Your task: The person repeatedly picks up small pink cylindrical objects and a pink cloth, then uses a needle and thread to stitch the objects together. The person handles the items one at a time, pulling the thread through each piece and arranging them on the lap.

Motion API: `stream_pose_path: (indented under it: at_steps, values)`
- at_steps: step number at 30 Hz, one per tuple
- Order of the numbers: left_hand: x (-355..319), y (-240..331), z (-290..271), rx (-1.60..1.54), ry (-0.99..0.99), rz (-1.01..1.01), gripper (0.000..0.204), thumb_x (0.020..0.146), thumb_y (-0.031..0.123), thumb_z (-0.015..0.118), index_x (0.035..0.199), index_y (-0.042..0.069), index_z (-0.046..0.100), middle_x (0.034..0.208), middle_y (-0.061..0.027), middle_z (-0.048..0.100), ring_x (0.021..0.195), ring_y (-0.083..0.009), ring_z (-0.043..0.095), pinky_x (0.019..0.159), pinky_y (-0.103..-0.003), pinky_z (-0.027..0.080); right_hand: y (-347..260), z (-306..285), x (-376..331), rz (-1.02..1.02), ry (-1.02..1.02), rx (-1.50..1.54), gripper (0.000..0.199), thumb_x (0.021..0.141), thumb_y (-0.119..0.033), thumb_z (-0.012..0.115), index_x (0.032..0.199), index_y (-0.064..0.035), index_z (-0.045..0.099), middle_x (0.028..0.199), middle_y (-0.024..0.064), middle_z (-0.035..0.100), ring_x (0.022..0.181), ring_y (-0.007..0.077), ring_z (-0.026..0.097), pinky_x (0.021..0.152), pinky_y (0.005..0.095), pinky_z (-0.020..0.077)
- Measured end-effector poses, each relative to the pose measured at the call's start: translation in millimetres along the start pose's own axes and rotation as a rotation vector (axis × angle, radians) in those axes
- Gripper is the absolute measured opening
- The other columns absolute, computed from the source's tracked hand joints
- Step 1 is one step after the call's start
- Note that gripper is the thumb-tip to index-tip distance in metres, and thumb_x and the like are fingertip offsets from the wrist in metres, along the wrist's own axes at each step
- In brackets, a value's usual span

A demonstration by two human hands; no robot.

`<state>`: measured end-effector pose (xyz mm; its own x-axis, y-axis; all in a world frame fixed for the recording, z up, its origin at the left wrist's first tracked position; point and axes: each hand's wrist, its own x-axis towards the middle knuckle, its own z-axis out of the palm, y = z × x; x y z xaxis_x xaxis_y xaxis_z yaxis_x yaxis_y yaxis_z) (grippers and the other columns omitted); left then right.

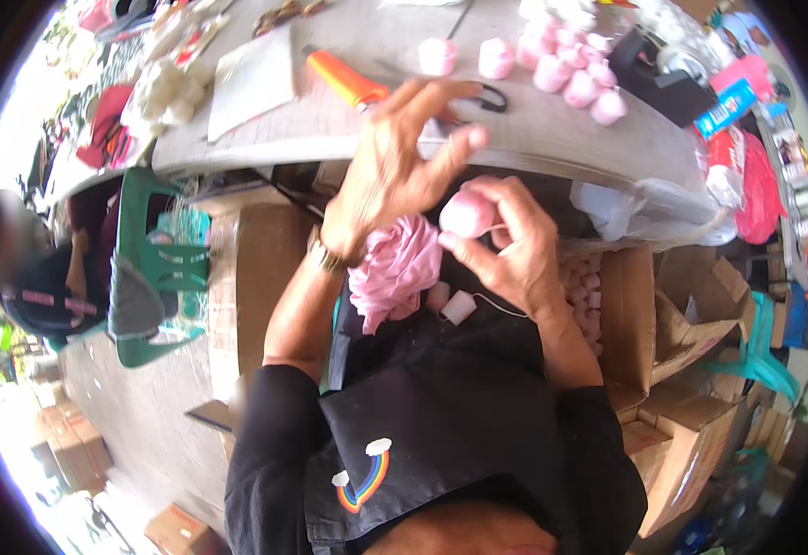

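Observation:
My right hand [519, 242] pinches a small rounded pink piece [468, 215] between thumb and fingers, above my lap. A thin white string [503, 304] runs below that hand. My left hand [408, 157] is raised at the table's near edge, up and left of the piece, its fingers apart and nothing seen in them. Beneath it on my lap lies a bundle of pink cloth [393, 276]. Beside the bundle are a small white cylinder [459, 307] and a pinkish one [437, 296]. Just beyond my left hand lies a tool with an orange handle [346, 80], partly hidden.
Several similar pink pieces [579, 85] stand on the grey table [237, 143], near a black tape dispenser [663, 83]. A white sheet [254, 81] lies leftward. An open cardboard box [628, 314] and small pale pieces [581, 294] are at my right. A person [48, 268] sits far left, by a green chair [159, 264].

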<state>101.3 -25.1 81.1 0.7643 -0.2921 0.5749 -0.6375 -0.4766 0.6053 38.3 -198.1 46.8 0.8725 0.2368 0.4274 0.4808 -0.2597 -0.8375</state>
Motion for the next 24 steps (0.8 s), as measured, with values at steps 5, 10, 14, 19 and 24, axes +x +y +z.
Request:
stream_pose_path:
  at_steps: [5, 10, 14, 19, 24]
  values:
    - [-75.4, 19.2, -8.5, -0.367, -0.098, -0.111, 0.067, 0.079, 0.037, 0.072, 0.133, 0.005, 0.048, 0.134, -0.0204, 0.046, 0.123, -0.0356, 0.048, 0.101, -0.043, 0.042, -4.2, 31.1, 14.4, -0.034, -0.041, -0.051, 0.043, 0.072, -0.007, 0.08, 0.106, 0.0015, 0.055, 0.096, 0.0117, 0.06, 0.08, 0.0212, 0.066, 0.068, 0.0303, 0.0588]
    - [-96.0, 8.6, -13.4, -0.669, 0.094, -0.277, 0.064, 0.084, 0.029, 0.071, 0.137, 0.007, 0.045, 0.132, -0.0149, 0.049, 0.12, -0.0265, 0.05, 0.093, -0.036, 0.047, -12.4, 49.3, 27.0, 0.015, -0.226, 0.052, 0.055, 0.082, -0.004, 0.07, 0.127, 0.0011, 0.039, 0.099, 0.0078, 0.053, 0.091, 0.0149, 0.059, 0.074, 0.0285, 0.053]
    - [-107.0, 3.0, -15.3, -0.495, 0.229, -0.135, 0.065, 0.084, 0.029, 0.071, 0.139, 0.008, 0.044, 0.127, -0.0125, 0.052, 0.113, -0.0223, 0.054, 0.091, -0.035, 0.047, -14.4, 52.5, 23.1, 0.036, -0.336, 0.075, 0.07, 0.084, -0.003, 0.065, 0.141, -0.0014, 0.026, 0.098, 0.0095, 0.052, 0.09, 0.0177, 0.058, 0.079, 0.0318, 0.0522]
    - [-112.8, 4.6, -11.0, -0.545, 0.372, -0.356, 0.014, 0.086, 0.016, 0.069, 0.09, 0.003, 0.064, 0.107, -0.0117, 0.059, 0.098, -0.0212, 0.059, 0.083, -0.033, 0.048, -22.2, 57.3, 22.7, 0.064, -0.395, 0.109, 0.073, 0.083, 0.002, 0.064, 0.144, -0.0022, 0.024, 0.101, 0.0101, 0.054, 0.096, 0.0191, 0.06, 0.083, 0.0315, 0.0509]
    - [-113.2, 0.6, -15.7, -0.458, 0.366, -0.294, 0.016, 0.085, 0.015, 0.071, 0.089, 0.003, 0.063, 0.096, -0.0091, 0.059, 0.089, -0.0196, 0.059, 0.077, -0.032, 0.048, -28.7, 53.0, 25.8, 0.064, -0.261, 0.196, 0.029, 0.081, 0.011, 0.063, 0.109, 0.0038, 0.059, 0.098, 0.0082, 0.062, 0.093, 0.0145, 0.065, 0.075, 0.0243, 0.0537]
